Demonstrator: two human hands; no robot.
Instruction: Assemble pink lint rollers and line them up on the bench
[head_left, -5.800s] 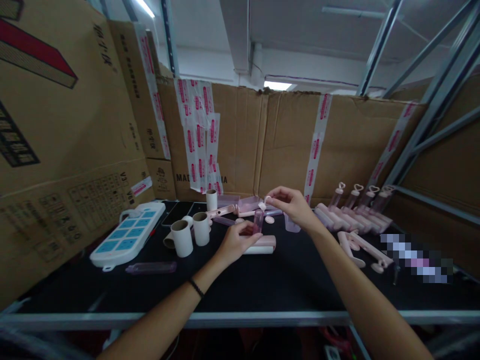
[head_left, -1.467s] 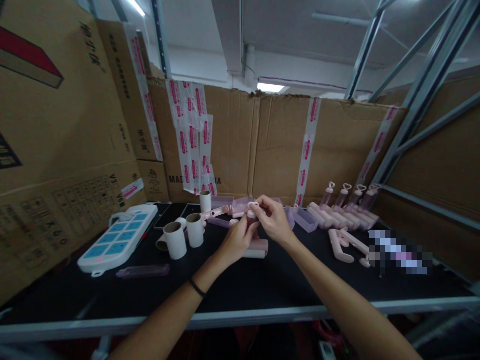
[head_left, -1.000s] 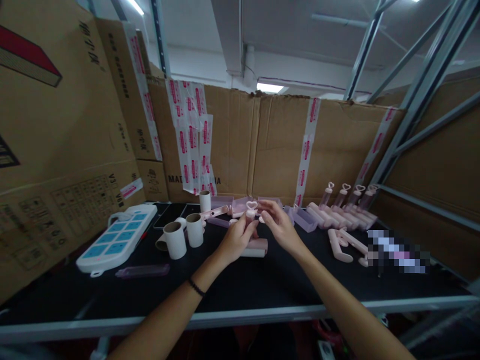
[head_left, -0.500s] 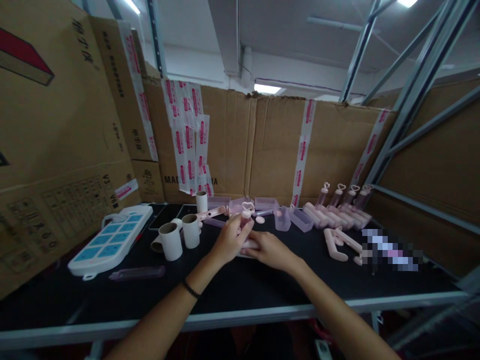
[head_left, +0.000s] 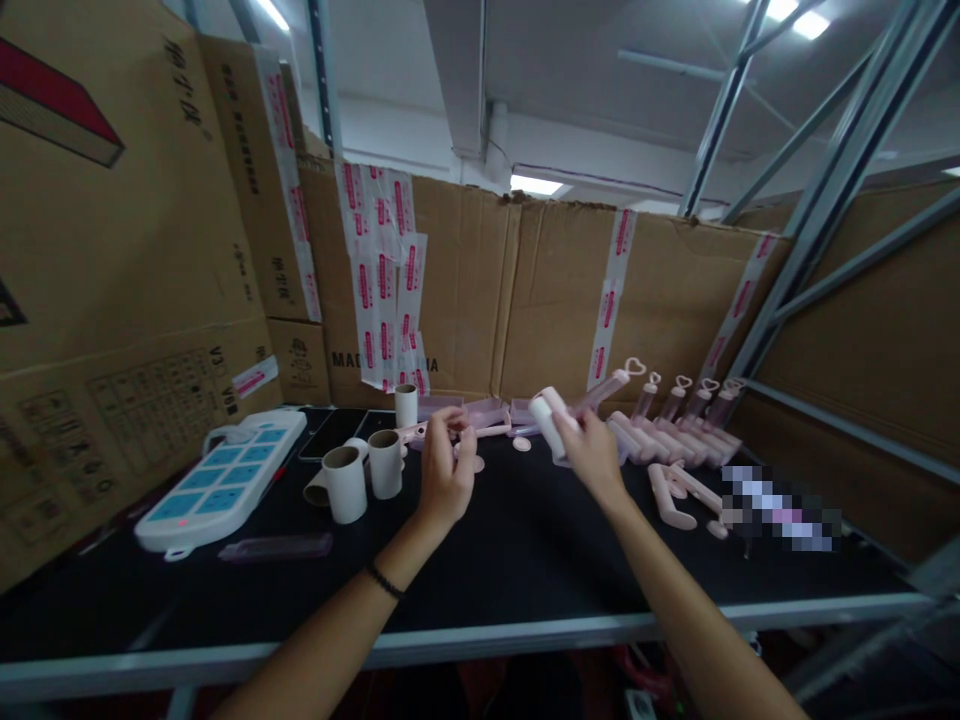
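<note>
My right hand (head_left: 598, 458) is closed around a pink roller (head_left: 553, 425), held tilted above the table. This roller has a thick white-and-pink barrel and a see-through handle ending in a heart-shaped loop. My left hand (head_left: 444, 478) is over the middle of the table, fingers loosely bent with a gap to the thumb, and nothing shows in it. Pink parts (head_left: 491, 430) and a small pink disc (head_left: 522, 444) lie just beyond it. Similar rollers (head_left: 667, 438) stand in a row to the right of my right hand, their heart loops upward.
White cardboard tubes (head_left: 345, 487) and a power strip (head_left: 225, 487) occupy the left side. A clear purple piece (head_left: 277, 547) lies in front of them. Clear purplish trays (head_left: 486, 411) line the cardboard back wall (head_left: 457, 290). Loose pink arms (head_left: 667, 500) and a blurred-out item (head_left: 784, 508) lie right.
My hands were together on the roller and have separated. My right hand has carried it up and right towards the row; my left hand has let go and moved slightly left.
</note>
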